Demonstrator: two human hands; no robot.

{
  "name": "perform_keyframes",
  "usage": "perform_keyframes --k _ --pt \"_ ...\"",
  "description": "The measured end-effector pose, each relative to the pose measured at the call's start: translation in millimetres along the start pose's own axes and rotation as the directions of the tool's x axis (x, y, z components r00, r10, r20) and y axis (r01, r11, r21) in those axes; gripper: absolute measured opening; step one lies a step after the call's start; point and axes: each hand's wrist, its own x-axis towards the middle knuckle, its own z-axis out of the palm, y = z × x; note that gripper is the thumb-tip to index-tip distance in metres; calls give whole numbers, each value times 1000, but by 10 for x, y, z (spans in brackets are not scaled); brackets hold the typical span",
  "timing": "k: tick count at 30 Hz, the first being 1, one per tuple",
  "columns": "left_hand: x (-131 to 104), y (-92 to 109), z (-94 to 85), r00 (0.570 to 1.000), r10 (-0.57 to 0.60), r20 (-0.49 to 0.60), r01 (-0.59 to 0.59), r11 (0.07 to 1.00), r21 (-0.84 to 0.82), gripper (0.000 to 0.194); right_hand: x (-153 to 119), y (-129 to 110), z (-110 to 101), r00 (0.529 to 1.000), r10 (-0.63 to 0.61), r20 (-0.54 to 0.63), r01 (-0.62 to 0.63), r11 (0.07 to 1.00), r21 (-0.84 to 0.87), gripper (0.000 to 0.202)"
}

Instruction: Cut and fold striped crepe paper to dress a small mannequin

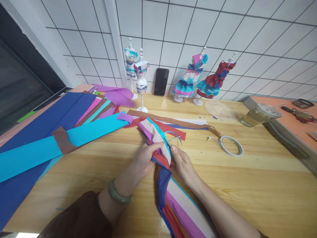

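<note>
A bundle of layered crepe paper strips (164, 183) in white, purple, turquoise, red and blue runs from the middle of the table toward me. My left hand (146, 158) is closed on it, thumb pressed on the white layer. At the bundle's right edge, my right hand (182, 162) is closed around what look like small scissors (168, 144); only a dark bit shows between the fingers and the turquoise edge. A thin cut-off sliver of paper (177, 135) curls away just beyond the fingertips.
Folded crepe paper (37, 145) is heaped at the left. Brown and red strips (173, 127) lie beyond my hands, with a tape roll (231, 146) to the right. Several dress-form figures (141, 79) and a phone (161, 82) stand by the tiled wall. A lidded cup (260, 115) sits far right.
</note>
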Motion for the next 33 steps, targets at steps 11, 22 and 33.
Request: perform_keyframes --k 11,22,33 --pt "-4 -17 1 999 -42 -25 42 999 7 9 11 -13 -2 1000 -7 3 7 1000 0 39" --pt "-3 -43 -15 999 -36 12 37 999 -34 11 21 -2 -6 1000 -24 -15 23 999 -28 40" --pt "10 -52 -36 998 -49 38 51 996 -72 13 31 -19 -25 998 -50 -27 48 996 -78 42"
